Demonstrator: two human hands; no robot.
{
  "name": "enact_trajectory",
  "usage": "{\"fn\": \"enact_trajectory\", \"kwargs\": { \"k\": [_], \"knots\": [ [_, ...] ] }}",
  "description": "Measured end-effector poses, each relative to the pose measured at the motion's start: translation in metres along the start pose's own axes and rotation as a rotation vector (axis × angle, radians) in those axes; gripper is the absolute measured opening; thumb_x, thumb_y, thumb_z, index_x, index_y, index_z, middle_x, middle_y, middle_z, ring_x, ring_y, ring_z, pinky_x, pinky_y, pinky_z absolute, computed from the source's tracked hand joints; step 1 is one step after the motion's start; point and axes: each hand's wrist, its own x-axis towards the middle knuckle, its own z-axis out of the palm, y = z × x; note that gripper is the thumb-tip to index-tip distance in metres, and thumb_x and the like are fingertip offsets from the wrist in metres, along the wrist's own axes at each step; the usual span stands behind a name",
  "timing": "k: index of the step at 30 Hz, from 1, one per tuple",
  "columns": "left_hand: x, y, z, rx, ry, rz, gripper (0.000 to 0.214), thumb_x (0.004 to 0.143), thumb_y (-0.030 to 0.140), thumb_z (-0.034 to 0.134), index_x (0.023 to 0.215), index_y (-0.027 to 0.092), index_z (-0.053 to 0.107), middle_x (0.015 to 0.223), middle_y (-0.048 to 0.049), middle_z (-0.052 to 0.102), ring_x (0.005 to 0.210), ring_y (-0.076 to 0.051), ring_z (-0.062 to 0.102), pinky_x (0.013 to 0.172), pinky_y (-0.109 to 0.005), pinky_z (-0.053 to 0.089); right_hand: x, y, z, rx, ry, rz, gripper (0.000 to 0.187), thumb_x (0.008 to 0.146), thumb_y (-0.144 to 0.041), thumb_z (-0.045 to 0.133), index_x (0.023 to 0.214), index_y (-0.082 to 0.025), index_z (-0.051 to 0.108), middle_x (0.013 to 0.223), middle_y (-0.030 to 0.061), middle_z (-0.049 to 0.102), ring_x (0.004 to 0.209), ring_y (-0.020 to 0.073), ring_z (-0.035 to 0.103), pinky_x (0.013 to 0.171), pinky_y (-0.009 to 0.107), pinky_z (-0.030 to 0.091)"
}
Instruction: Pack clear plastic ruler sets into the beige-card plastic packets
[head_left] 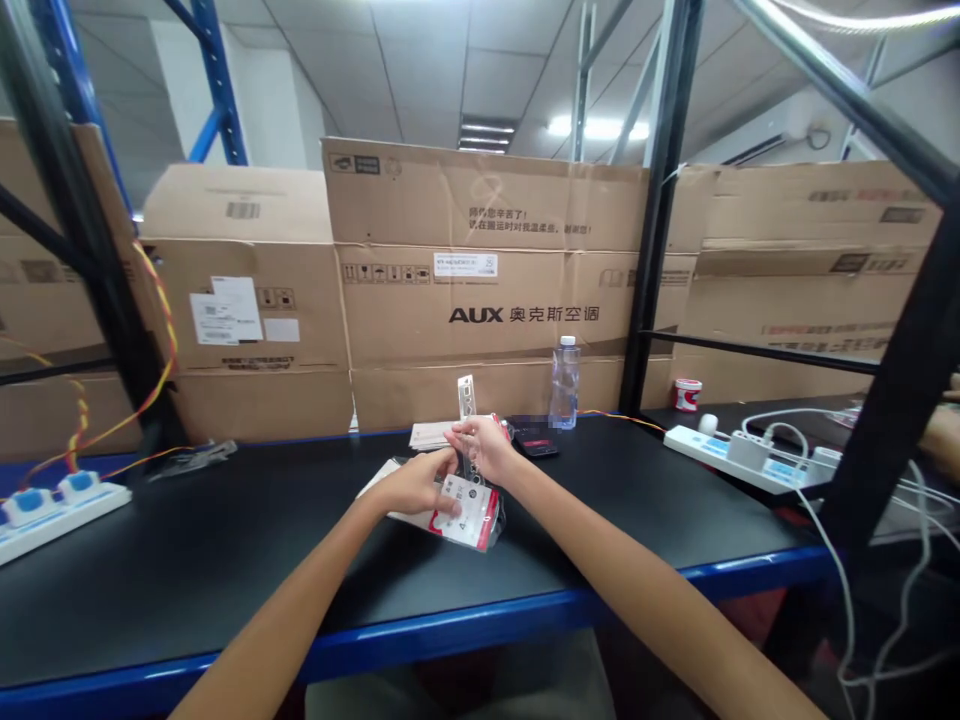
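Note:
My left hand (420, 482) is closed on a badge (472, 510), a white and red card in a clear plastic sleeve, with the thumb lying on its face. Above the badge, my right hand (486, 445) is closed with its fingertips pinched on a lanyard (466, 397). A grey printed end of the lanyard sticks up past the fingers, and a dark part with a small metal fitting runs down toward the badge. Behind my hands lies a flat white paper or card (429, 436), partly covered. A dark flat item (538, 447) rests just right of my right hand.
A clear water bottle (565, 385) stands at the back of the black table (225, 560). Large cardboard boxes (495, 345) wall off the rear. Power strips (64, 515) with cables lie at both sides. A red and white tub (687, 394) and another person's blurred hand (943, 440) appear at right.

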Motion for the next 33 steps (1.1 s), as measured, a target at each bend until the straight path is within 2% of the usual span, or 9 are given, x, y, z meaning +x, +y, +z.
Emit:
{"fn": "enact_trajectory", "kwargs": {
  "k": [6,10,15,20,25,28,30,33],
  "knots": [
    [-0.002,0.012,-0.004,-0.028,-0.014,0.043,0.046,0.064,0.043,0.078,0.081,0.022,0.04,0.084,0.0029,0.052,0.079,-0.017,0.045,0.068,-0.027,0.037,0.004,0.0,-0.004,0.05,-0.015,-0.116,0.011,0.084,-0.009,0.055,0.078,-0.017,0.05,0.071,0.0002,0.059,0.067,0.0106,0.066,0.068,0.021,0.057],
    [-0.003,0.014,-0.004,-0.057,-0.013,0.089,0.049,0.064,0.043,0.08,0.079,0.022,0.038,0.083,0.0033,0.05,0.078,-0.016,0.043,0.068,-0.027,0.036,0.007,0.005,-0.005,-0.014,-0.088,-0.164,0.019,0.084,-0.027,0.068,0.082,-0.019,0.051,0.074,0.0009,0.064,0.063,0.0131,0.067,0.062,0.024,0.055],
    [-0.002,0.011,-0.001,-0.076,0.008,0.095,0.049,0.064,0.043,0.081,0.081,0.022,0.04,0.085,0.0031,0.051,0.079,-0.017,0.044,0.07,-0.028,0.036,0.011,0.014,-0.006,-0.013,-0.128,-0.281,0.042,0.07,-0.042,0.084,0.076,-0.02,0.049,0.07,-0.0017,0.065,0.065,0.0126,0.067,0.063,0.023,0.053],
    [-0.001,0.013,0.0,-0.099,0.056,0.113,0.048,0.063,0.041,0.081,0.078,0.022,0.04,0.084,0.0032,0.052,0.079,-0.017,0.046,0.07,-0.028,0.037,0.013,0.014,-0.008,-0.068,-0.11,-0.293,0.05,0.058,-0.048,0.088,0.073,-0.019,0.051,0.069,-0.0007,0.064,0.065,0.0127,0.065,0.059,0.023,0.049],
    [-0.001,0.02,-0.004,-0.074,0.186,0.062,0.039,0.066,0.034,0.076,0.073,0.022,0.04,0.079,0.0032,0.055,0.076,-0.017,0.048,0.068,-0.028,0.037,0.011,0.007,-0.011,-0.197,-0.135,-0.337,0.048,0.056,-0.048,0.087,0.069,-0.019,0.05,0.068,-0.0029,0.06,0.065,0.0125,0.062,0.059,0.024,0.048],
    [-0.003,0.022,-0.006,-0.037,0.26,0.026,0.034,0.07,0.031,0.073,0.07,0.021,0.04,0.075,0.0032,0.056,0.074,-0.017,0.051,0.069,-0.028,0.038,0.01,0.005,-0.015,-0.375,-0.236,-0.263,0.044,0.058,-0.045,0.084,0.069,-0.019,0.05,0.065,-0.0035,0.059,0.061,0.0121,0.059,0.056,0.024,0.044],
    [-0.003,0.021,-0.006,-0.019,0.288,0.035,0.032,0.07,0.029,0.073,0.07,0.021,0.042,0.077,0.0027,0.059,0.076,-0.018,0.053,0.07,-0.028,0.038,0.009,0.005,-0.016,-0.446,-0.29,-0.236,0.04,0.06,-0.042,0.083,0.069,-0.019,0.051,0.063,-0.0035,0.059,0.06,0.012,0.057,0.057,0.024,0.043],
    [-0.002,0.017,-0.006,-0.012,0.333,0.081,0.029,0.072,0.026,0.072,0.069,0.021,0.043,0.081,0.0022,0.062,0.078,-0.018,0.056,0.071,-0.028,0.04,0.009,0.002,-0.018,-0.511,-0.304,-0.304,0.032,0.065,-0.041,0.078,0.068,-0.018,0.057,0.063,-0.0033,0.058,0.06,0.011,0.054,0.06,0.024,0.042]
  ]
}}
